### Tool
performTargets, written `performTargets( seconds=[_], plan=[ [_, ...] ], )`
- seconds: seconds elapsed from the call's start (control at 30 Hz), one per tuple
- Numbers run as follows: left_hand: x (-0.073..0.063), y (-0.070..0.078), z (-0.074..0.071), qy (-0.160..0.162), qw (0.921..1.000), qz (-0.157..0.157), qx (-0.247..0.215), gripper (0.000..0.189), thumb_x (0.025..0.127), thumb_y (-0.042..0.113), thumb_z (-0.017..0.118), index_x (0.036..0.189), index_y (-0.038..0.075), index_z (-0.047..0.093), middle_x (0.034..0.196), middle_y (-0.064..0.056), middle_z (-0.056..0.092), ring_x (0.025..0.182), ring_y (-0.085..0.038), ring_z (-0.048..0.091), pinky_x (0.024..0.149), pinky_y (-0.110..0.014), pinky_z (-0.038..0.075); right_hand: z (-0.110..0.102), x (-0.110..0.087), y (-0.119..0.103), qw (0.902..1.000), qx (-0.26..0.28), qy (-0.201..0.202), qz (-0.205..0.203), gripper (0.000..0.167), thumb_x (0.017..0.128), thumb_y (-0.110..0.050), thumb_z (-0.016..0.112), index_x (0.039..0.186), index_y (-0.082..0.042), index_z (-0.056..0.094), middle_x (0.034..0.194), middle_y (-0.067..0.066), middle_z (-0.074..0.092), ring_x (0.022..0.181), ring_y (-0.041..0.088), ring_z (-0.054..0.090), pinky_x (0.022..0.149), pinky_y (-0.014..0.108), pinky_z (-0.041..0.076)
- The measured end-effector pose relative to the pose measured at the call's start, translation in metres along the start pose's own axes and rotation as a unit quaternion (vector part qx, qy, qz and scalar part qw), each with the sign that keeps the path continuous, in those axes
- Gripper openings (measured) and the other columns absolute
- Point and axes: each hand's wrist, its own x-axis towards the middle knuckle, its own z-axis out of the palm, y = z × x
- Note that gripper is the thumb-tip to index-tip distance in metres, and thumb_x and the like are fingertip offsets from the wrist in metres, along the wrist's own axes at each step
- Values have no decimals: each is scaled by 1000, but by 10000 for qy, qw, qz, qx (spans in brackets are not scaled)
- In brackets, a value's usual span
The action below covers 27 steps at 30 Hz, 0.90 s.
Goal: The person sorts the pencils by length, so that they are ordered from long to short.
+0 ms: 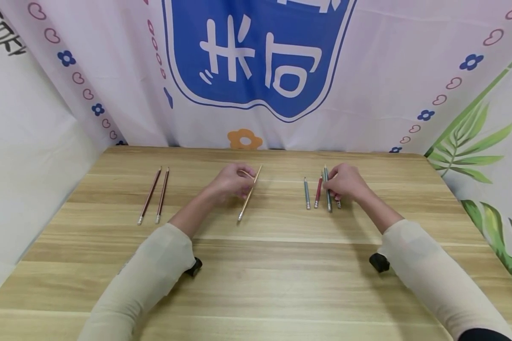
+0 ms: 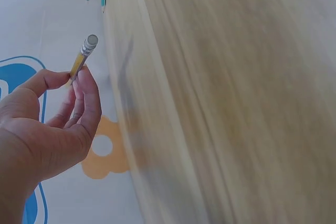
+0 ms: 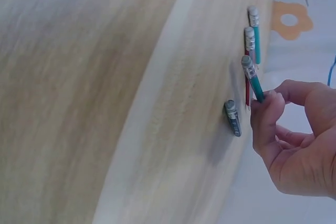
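My left hand (image 1: pixel 233 181) pinches a long yellow pencil (image 1: pixel 248 200) between thumb and fingers, its eraser end towards me. The left wrist view shows this pencil (image 2: pixel 79 64) tilted, above the table. On the right, a green pencil (image 1: pixel 329 202) is pinched by my right hand (image 1: pixel 346 181), eraser end also towards me. Just left of it lie a short blue pencil (image 1: pixel 306 193) and a short red pencil (image 1: pixel 317 194). A short dark pencil (image 3: pixel 232 119) lies below the right hand, mostly hidden in the head view.
Two long dark red pencils (image 1: pixel 150 195) lie side by side on the left of the wooden table (image 1: pixel 256 284). Behind the table's far edge hangs a printed curtain (image 1: pixel 132 94). Black wrist devices sit under both sleeves.
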Motion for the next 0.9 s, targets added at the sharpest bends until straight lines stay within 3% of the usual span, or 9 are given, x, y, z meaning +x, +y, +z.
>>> performTargets(
  seconds=[0.2,0.43,0.6,0.9],
  plan=[
    [-1,-2,-9,83,9999,-54,29,25,92,-11,59,117,-7,59,99,-21,64,68,-16,58,56,-21,58,-4,-2,-2,9987,494,-44,82,28,99,-10,63,118,9,58,70,4,65,59,9,59,54,22,57],
    [-3,-7,-20,132,9997,-63,170,28,93,-11,59,121,-9,58,102,-22,65,70,-15,59,58,-21,59,-4,-7,-7,9923,1218,-170,119,30,99,-2,57,125,12,53,70,4,60,62,13,61,60,26,62],
    [-6,-10,-28,240,9995,-72,173,29,94,-9,58,123,-9,58,103,-21,64,70,-15,59,58,-21,59,-2,-10,-8,9903,1363,-271,-19,35,97,1,54,130,13,51,73,5,59,63,14,61,64,29,64],
    [-14,-14,-45,452,9986,-229,118,34,94,-8,59,128,-12,56,94,-13,62,69,-14,58,59,-21,59,5,-10,-11,9856,1614,-492,-121,42,97,2,62,135,13,50,101,21,70,70,14,65,69,30,66]
  ],
)
